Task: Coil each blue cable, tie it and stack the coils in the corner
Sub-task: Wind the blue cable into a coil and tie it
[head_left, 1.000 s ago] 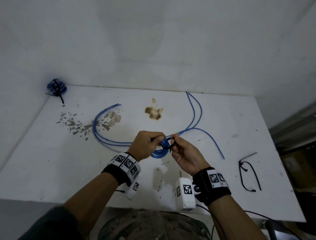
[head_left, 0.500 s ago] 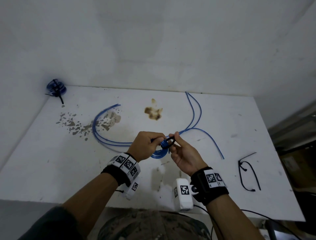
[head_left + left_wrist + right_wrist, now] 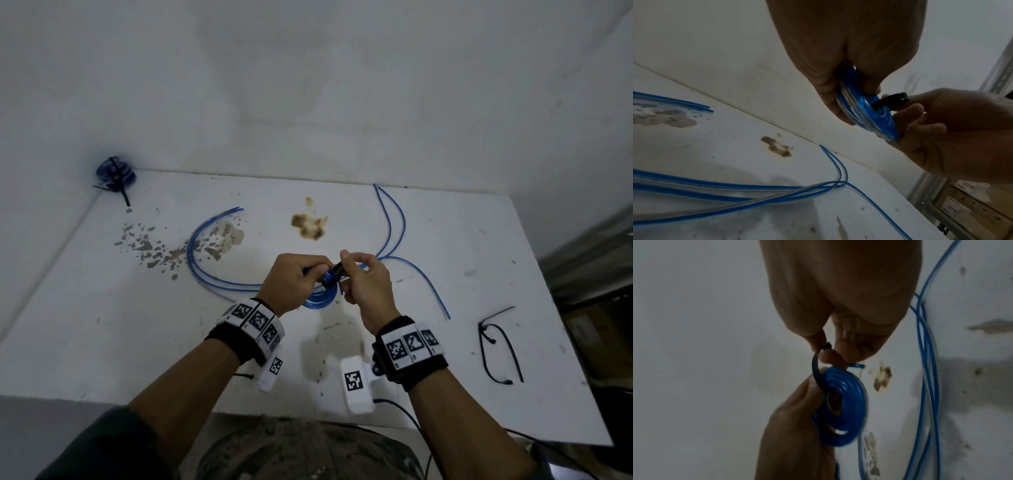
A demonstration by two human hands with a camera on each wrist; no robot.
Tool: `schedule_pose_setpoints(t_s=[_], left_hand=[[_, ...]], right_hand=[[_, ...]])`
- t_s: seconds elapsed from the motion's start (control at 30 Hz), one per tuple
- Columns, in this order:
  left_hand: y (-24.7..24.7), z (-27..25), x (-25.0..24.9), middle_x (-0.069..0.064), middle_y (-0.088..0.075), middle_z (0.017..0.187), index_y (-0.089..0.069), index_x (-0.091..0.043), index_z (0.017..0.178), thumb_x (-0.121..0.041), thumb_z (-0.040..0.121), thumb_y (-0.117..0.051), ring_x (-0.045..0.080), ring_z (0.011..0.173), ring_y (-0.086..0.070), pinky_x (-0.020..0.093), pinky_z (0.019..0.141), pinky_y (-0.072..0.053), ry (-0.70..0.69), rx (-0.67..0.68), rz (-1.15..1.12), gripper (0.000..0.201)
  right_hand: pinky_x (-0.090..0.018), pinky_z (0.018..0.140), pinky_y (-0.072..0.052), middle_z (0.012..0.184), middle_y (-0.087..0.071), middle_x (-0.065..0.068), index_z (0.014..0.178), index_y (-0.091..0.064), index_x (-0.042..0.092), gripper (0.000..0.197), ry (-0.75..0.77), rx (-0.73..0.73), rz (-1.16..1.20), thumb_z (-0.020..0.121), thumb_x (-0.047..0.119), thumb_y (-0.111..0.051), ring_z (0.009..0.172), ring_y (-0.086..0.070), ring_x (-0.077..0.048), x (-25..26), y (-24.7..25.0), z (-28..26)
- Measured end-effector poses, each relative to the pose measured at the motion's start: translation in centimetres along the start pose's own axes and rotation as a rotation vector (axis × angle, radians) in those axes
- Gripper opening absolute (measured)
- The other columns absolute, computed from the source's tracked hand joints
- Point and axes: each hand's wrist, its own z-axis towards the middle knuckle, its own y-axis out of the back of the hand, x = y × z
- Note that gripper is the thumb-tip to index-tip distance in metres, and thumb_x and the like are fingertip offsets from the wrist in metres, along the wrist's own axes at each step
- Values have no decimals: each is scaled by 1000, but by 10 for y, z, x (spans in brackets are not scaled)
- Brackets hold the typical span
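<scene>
My left hand (image 3: 301, 281) grips a flat blue cable coil (image 3: 322, 297) (image 3: 865, 112) (image 3: 842, 404) above the middle of the white table (image 3: 102, 335). A black zip tie (image 3: 334, 274) (image 3: 890, 100) (image 3: 817, 368) runs through the coil's centre, and my right hand (image 3: 359, 284) pinches its upper end between thumb and forefinger. Loose blue cables (image 3: 219, 274) (image 3: 735, 194) (image 3: 925, 353) lie on the table behind my hands, curving left and right. A stack of tied blue coils (image 3: 115, 175) sits in the far left corner.
Spare black zip ties (image 3: 500, 346) lie near the table's right edge. Brown stains (image 3: 308, 224) and grey flecks (image 3: 154, 246) mark the tabletop. White walls close the back and left; shelving with boxes (image 3: 972, 211) stands to the right.
My right hand has lifted the zip tie's end up and over the coil, and both hands have risen slightly. The loose cables have not moved.
</scene>
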Motion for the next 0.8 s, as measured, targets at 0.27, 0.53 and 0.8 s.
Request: schedule_pose_setpoints(t_s=[0.27, 0.53, 0.8], left_hand=[[6, 3, 0, 0, -73, 78, -76, -11, 90, -13, 92, -54, 14, 74, -67, 28, 72, -55, 19, -51, -15, 22], [-4, 5, -7, 3, -74, 82, -75, -9, 93, -7, 95, -55, 19, 78, -69, 40, 79, -57, 12, -47, -83, 21], [6, 5, -5, 7, -74, 82, -75, -7, 93, -12, 93, -54, 16, 79, -69, 26, 79, -57, 16, -52, -71, 22]], right_hand=[[-29, 68, -36, 84, -63, 4, 87, -63, 22, 18, -206, 179, 219, 93, 39, -64, 73, -48, -11, 0, 3, -2], [-33, 80, -54, 89, -71, -6, 92, -67, 12, 19, -7, 113, 281, 92, 31, -65, 84, -66, -17, -10, -4, -8], [-30, 86, -50, 102, -69, -6, 107, -65, 15, 29, -138, 311, 439, 79, 19, -69, 96, -64, -19, -5, 7, -11]])
